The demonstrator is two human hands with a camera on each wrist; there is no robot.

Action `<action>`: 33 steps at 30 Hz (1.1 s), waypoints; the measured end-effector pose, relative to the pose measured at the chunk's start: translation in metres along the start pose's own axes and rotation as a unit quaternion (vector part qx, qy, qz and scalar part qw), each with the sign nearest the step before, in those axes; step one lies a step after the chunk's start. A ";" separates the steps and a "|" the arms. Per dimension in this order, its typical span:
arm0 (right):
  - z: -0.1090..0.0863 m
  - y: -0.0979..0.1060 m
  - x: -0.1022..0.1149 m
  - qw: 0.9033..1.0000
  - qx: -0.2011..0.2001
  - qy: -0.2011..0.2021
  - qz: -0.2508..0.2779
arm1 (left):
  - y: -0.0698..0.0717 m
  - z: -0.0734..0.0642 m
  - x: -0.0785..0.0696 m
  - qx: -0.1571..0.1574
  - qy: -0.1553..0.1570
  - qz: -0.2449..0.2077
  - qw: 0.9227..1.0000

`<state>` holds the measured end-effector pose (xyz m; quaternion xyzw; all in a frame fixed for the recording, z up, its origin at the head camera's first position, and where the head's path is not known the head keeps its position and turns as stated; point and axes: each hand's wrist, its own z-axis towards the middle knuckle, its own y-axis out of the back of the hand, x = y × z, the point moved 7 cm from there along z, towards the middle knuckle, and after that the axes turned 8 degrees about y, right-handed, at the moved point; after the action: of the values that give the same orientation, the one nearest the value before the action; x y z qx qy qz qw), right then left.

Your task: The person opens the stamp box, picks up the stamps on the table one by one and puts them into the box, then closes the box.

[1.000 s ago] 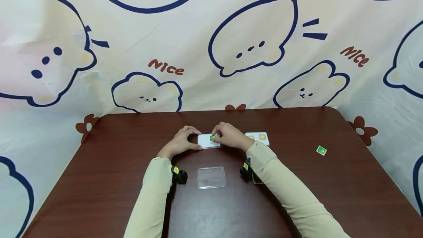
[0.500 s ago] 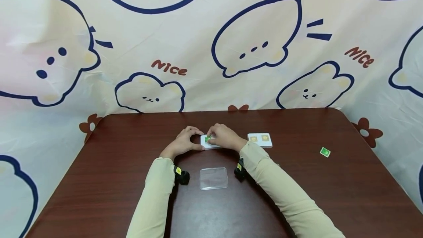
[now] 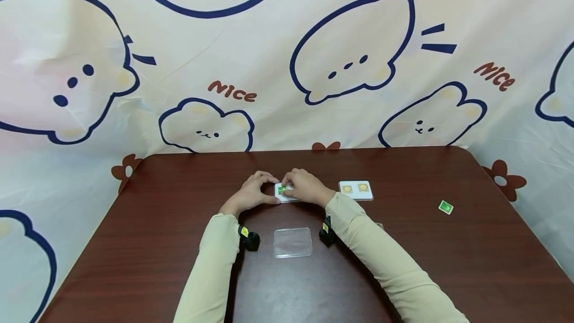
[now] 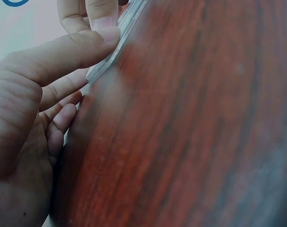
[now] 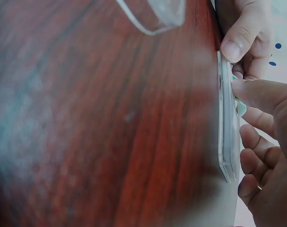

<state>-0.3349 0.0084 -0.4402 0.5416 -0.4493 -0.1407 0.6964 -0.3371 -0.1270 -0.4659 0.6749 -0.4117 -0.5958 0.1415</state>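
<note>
Near the table's far side, a flat white case with clear edges lies between both hands. My left hand holds its left end, thumb on the near edge and fingers at the far edge. My right hand pinches a small green square piece over the left part of the case. In the right wrist view, the green piece sits at the right thumb and fingertips, against the case's top. Whether it lies flat there is hidden by the fingers.
Right of the hands lies a second white case bearing two gold squares. A clear plastic lid rests nearer, between the forearms. Another small green square lies far right on the brown table. A printed curtain hangs behind.
My right hand has moved left across the white case with the green piece, then stayed there. My left hand keeps its hold. The whole view has shifted slightly.
</note>
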 end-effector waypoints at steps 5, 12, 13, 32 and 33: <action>0.000 0.001 0.000 1.000 -0.007 0.001 -0.009 | 0.001 0.001 -0.001 -0.001 -0.003 -0.001 1.000; -0.003 0.004 0.000 1.000 -0.008 -0.005 -0.008 | 0.000 0.000 -0.003 0.000 -0.004 0.001 1.000; -0.004 0.005 0.000 1.000 -0.008 -0.007 -0.006 | 0.000 0.000 -0.002 0.000 -0.003 0.000 1.000; -0.056 0.043 -0.030 1.000 -0.020 -0.013 0.001 | 0.000 -0.002 -0.002 -0.008 -0.005 -0.004 1.000; -0.060 0.046 -0.033 1.000 -0.019 -0.017 -0.002 | 0.000 -0.002 -0.002 -0.008 -0.006 -0.004 1.000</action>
<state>-0.3194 0.0858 -0.4157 0.5265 -0.4571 -0.1597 0.6989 -0.3353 -0.1264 -0.4639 0.6721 -0.4050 -0.6034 0.1418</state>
